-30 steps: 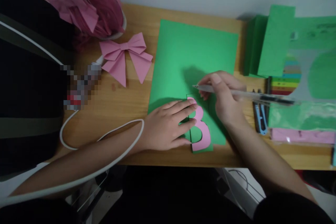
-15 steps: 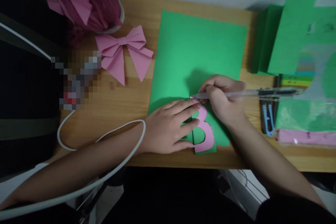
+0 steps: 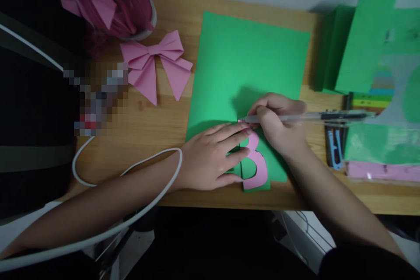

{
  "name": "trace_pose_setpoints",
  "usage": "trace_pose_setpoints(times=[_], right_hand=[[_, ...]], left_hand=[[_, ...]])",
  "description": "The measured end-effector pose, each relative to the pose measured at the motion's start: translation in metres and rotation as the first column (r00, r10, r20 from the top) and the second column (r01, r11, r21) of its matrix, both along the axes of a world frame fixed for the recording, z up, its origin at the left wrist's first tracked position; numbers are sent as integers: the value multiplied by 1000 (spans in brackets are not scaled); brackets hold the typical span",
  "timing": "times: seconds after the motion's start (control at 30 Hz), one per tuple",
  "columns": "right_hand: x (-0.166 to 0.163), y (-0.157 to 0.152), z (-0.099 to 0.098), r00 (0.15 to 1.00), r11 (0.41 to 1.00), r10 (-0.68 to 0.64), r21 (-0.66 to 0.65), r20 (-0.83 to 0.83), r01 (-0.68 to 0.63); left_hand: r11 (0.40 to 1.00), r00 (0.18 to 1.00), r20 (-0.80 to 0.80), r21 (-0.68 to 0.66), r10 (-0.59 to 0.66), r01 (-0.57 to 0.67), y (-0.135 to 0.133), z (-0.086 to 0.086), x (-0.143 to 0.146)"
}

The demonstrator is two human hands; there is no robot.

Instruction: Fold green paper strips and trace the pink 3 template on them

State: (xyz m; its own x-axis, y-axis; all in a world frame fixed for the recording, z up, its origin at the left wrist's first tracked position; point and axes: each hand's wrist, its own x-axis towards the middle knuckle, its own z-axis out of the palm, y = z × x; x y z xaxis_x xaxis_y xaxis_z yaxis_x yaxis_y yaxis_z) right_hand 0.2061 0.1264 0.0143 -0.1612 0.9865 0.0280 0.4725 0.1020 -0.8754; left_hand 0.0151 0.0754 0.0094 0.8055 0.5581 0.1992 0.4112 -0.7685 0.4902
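Pen (image 3: 305, 117) right at the top edge of the pink paper cutout (image 3: 262, 171)!
Right hand (image 3: 280, 124) pinches it; left hand (image 3: 208, 157), splayed and clasping nothing, rests on the cutout, over green paper (image 3: 252, 52) near the front of the desk (image 3: 121, 153).

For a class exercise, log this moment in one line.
left hand: on pink cutout | right hand: holding pen, tip at cutout's top | green paper: beneath cutout

Head-height view down onto desk (image 3: 157, 127)
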Motion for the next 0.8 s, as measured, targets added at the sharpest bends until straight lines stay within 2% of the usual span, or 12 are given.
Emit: trace_pose_setpoints(times=[0.4, 0.8], right_hand=[[0, 0, 0, 1000, 1000, -13, -8, 20, 13], [4, -1, -4, 1000, 999, -6, 36, -25, 7]], left_hand=[[1000, 1000, -24, -10, 10, -11, 0, 1, 1], [1000, 1000, 2, -16, 20, -20, -1, 3, 1]])
